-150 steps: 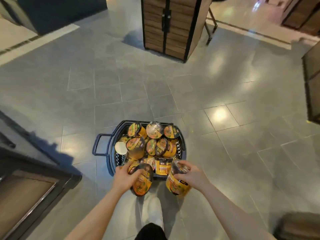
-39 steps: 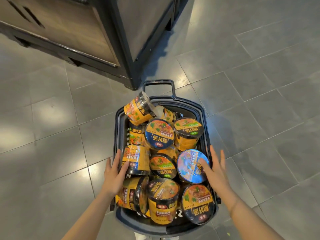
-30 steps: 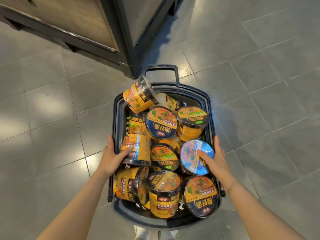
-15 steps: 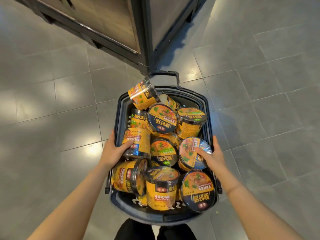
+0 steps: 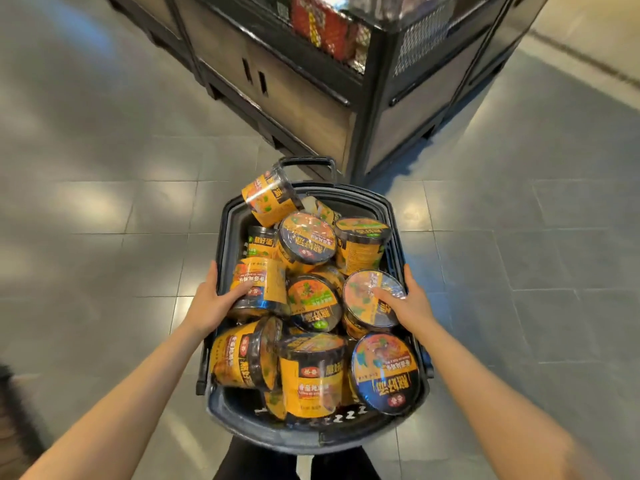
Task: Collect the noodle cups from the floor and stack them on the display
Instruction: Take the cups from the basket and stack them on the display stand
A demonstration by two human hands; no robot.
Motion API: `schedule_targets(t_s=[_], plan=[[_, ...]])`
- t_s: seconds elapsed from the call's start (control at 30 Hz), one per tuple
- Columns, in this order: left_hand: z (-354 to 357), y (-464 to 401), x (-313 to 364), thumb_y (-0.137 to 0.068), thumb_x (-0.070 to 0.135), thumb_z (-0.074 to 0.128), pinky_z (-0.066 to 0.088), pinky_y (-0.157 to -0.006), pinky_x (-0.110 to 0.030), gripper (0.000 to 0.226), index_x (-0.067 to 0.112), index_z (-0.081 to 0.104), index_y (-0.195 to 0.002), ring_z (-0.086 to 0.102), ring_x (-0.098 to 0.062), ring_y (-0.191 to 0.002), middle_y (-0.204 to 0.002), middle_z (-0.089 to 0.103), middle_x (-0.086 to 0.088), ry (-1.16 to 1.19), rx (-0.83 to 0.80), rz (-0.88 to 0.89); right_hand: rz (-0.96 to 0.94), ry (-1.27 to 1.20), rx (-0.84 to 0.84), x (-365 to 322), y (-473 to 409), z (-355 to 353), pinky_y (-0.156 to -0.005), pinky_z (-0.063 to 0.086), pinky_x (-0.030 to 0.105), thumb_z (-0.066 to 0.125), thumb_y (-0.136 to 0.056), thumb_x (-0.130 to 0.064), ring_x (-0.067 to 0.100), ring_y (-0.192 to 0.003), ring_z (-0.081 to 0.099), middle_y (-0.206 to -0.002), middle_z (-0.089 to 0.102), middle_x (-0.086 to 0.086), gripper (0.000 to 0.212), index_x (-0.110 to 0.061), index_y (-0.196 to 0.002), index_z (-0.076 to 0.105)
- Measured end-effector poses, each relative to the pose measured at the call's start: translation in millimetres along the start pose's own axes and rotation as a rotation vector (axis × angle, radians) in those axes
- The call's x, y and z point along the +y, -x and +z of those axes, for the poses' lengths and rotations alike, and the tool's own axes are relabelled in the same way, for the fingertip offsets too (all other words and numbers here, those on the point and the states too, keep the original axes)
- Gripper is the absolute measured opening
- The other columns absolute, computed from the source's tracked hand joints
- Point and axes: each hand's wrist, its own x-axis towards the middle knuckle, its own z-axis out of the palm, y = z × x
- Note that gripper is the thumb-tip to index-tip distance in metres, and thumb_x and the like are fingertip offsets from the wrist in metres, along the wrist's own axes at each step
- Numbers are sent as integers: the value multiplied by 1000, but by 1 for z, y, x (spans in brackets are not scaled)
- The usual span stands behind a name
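A dark plastic basket (image 5: 311,434) piled with several yellow-and-black noodle cups (image 5: 313,374) hangs in front of me above the tiled floor. My left hand (image 5: 211,301) grips the basket's left rim, its thumb over the rim against a cup lying on its side (image 5: 259,282). My right hand (image 5: 407,304) grips the right rim, thumb resting on the lid of a cup (image 5: 367,306). One cup (image 5: 268,197) leans over the far left rim. The display (image 5: 311,109), a black-framed wooden stand, is straight ahead.
The display's top shelf holds red packaged goods (image 5: 322,26) behind a mesh side panel (image 5: 426,39). The basket's far handle (image 5: 306,164) nearly reaches the display's corner post. Grey tiled floor (image 5: 104,202) spreads left and right. My dark trouser legs (image 5: 256,462) show below the basket.
Both hands have taken the basket by its rims and lifted it. The view has tilted up and moved closer, so the display's shelf has come into sight.
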Motion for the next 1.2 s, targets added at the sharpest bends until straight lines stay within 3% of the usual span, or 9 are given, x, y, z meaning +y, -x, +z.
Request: schedule_targets(t_s=[0.07, 0.17, 0.23, 0.4, 0.53, 0.7, 0.9, 1.2], plan=[[-25, -4, -4, -78, 58, 68, 36, -100, -33, 107, 18, 8, -157, 42, -29, -135, -155, 34, -10, 30, 19, -16, -22, 30, -24, -31, -7, 11, -109, 38, 46, 77, -75, -49, 32, -135, 40, -150, 36, 16, 107, -26, -155, 10], [-71, -28, -19, -56, 89, 64, 46, -101, -41, 125, 28, 18, -154, 57, -22, -119, -144, 51, -4, 31, 9, -23, -48, 64, -59, -81, -20, 35, -109, 35, 42, 76, -77, -46, 32, -138, 37, -152, 33, 16, 105, -23, -156, 11], [-101, -56, -38, -52, 93, 61, 49, -98, -41, 126, 30, 20, -153, 59, -21, -116, -140, 54, -1, 45, -4, -44, -52, 83, -79, -112, -27, 54, -111, 34, 43, 76, -77, -47, 32, -139, 35, -153, 32, 15, 105, -22, -156, 11], [-175, -101, -35, -53, 92, 62, 48, -100, -43, 124, 31, 19, -153, 58, -21, -119, -142, 52, -1, 71, 1, -54, -22, 120, -116, -189, -55, 104, -110, 36, 50, 75, -55, -72, 33, -136, 39, -152, 37, 15, 126, -29, -155, 9], [-235, -139, -25, -51, 91, 64, 45, -104, -45, 131, 27, 16, -154, 53, -24, -125, -146, 48, -3, 106, 50, -72, -65, 82, -135, -254, -77, 145, -110, 37, 46, 77, -73, -51, 31, -137, 39, -153, 35, 12, 108, -26, -155, 12], [-295, -186, -4, -61, 78, 69, 37, -110, -47, 124, 22, 12, -156, 43, -29, -135, -156, 34, -7, 153, 130, -90, -93, 77, -164, -326, -124, 193, -108, 40, 51, 78, -58, -66, 31, -133, 45, -150, 40, 13, 123, -30, -155, 11], [-360, -271, 11, -70, 64, 65, 34, -110, -47, 113, 19, 9, -157, 40, -33, -137, -158, 29, -11, 232, 230, -125, -161, 102, -209, -430, -196, 252, -109, 38, 47, 77, -76, -48, 29, -133, 44, -151, 40, 11, 104, -25, -155, 14], [-467, -370, 45, -61, 75, 65, 37, -109, -49, 122, 23, 9, -156, 42, -32, -136, -158, 29, -9, 300, 333, -209, -255, 163, -314, -594, -291, 325, -110, 36, 44, 76, -78, -47, 28, -138, 37, -156, 33, 7, 103, -25, -156, 12]])
